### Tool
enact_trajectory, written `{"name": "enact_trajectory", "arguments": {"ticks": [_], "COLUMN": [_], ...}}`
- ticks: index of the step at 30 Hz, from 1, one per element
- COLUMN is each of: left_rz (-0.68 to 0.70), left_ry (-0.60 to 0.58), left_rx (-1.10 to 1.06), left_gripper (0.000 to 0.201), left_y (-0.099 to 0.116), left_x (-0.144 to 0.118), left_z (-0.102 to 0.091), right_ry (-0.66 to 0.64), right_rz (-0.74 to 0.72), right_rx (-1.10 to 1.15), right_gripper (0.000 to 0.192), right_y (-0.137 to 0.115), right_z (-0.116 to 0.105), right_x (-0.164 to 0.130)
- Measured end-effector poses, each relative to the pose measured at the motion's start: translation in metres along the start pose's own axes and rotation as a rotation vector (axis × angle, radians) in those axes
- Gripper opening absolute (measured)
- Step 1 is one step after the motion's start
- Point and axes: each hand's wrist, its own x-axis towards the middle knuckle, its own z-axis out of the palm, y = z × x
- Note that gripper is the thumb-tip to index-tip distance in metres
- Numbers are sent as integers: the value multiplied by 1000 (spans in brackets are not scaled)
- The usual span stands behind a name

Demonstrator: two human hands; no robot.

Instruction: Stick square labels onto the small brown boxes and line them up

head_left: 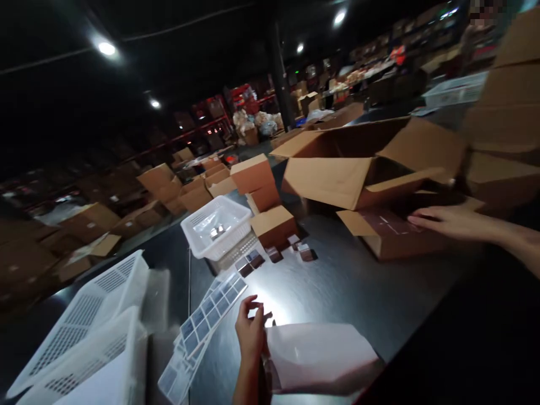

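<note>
Right grip [441,220] at carton [403,246], contents [385,221] unclear

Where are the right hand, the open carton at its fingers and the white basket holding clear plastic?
Right hand [452,221]: head view, back of the hand.
Open carton [399,246]: head view, near wall.
White basket [226,237]: head view, near wall.

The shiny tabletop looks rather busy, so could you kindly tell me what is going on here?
A person's right hand is at an open cardboard box, over its dark contents. Their left hand, fingers curled, is beside a white packet; whether it grips anything is unclear. Nearby are small boxes, clear divided trays and a white plastic basket.
</note>
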Motion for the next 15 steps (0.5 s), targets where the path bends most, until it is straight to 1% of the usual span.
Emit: {"name": "enact_trajectory", "arguments": {"ticks": [3,4,5,6,7,8,9,10,11,12,13,14,15], "left_rz": [18,24,27,29,28,25,21,16,11,8,8,8,10], "left_ry": [83,109,135,161,188,215,241,265,287,304,319,331,342], "left_rx": [-22,-24,-25,-26,-30,-35,-39,-42,-41,-35,-25,-12,2], "left_gripper": [38,38,38,38,37,36,36,35,35,34,33,32,31], "left_y": [-6,-6,-7,-6,-5,-4,-3,-1,0,1,1,2,2], "left_x": [7,9,10,12,13,14,15,15,15,16,16,16,15], "left_z": [2,2,1,0,0,-1,-1,-2,-3,-4,-5,-6,-8], "right_ry": [-164,-194,-206,-180,-130,-95,1,1,-24,-195,-334,-460,-632], "right_rz": [-34,-31,-29,-33,-47,-84,-136,-205,-312,-403,-476,-513,-544], "right_rx": [-100,-147,-194,-240,-273,-288,-299,-230,-81,114,202,264,365], "right_gripper": [82,82,81,80,77,70,58,43,30,23,24,26,29], "right_y": [24,26,23,14,-3,-27,-56,-88,-122,-154,-184,-211,-233], "right_z": [0,-1,-2,-1,2,7,15,25,38,52,67,82,97], "right_x": [14,18,19,18,14,7,-4,-17,-31,-46,-60,-72,-82]}}
